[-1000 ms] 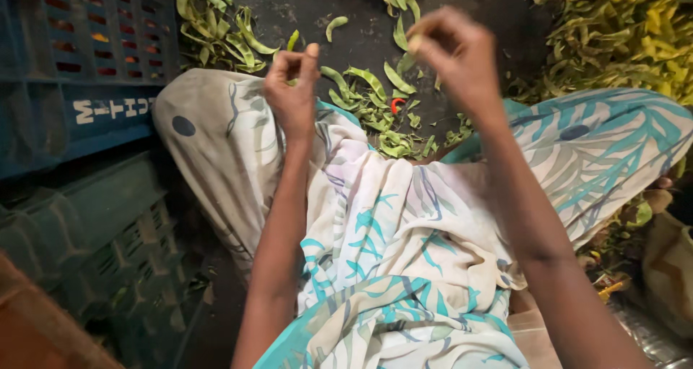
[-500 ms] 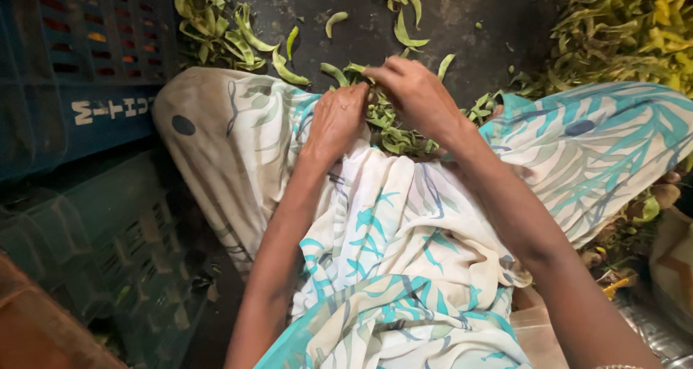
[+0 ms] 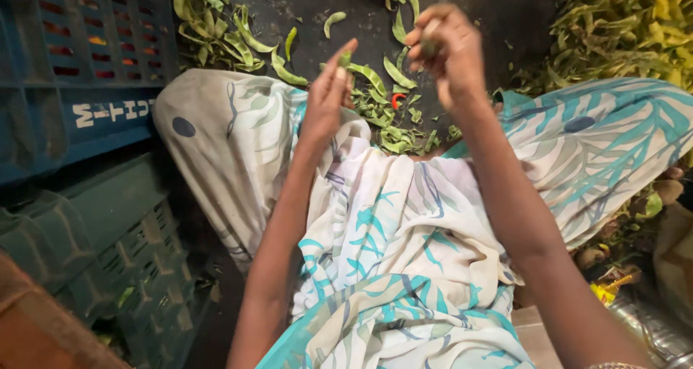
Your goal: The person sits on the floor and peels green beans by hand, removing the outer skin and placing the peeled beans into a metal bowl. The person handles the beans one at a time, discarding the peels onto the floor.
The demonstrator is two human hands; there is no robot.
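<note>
Both hands are raised above my lap, which is covered by white cloth [image 3: 404,217] with a teal leaf print. My left hand [image 3: 328,98] pinches a small green bean pod piece at its fingertips. My right hand [image 3: 444,51] is closed around another green piece, mostly hidden by the fingers. A heap of green bean pods [image 3: 393,120] lies in the cloth between my knees, just below both hands. A small red bit [image 3: 398,100] sits among them.
More green pods [image 3: 224,33] lie scattered on the dark floor ahead. Yellow-green leaves and pods [image 3: 624,33] are piled at the top right. A blue crate [image 3: 79,58] and a dark green crate [image 3: 94,246] stand at the left.
Half a second ago both hands were down in the heap on my lap. They have lifted and moved apart, each holding a green piece.
</note>
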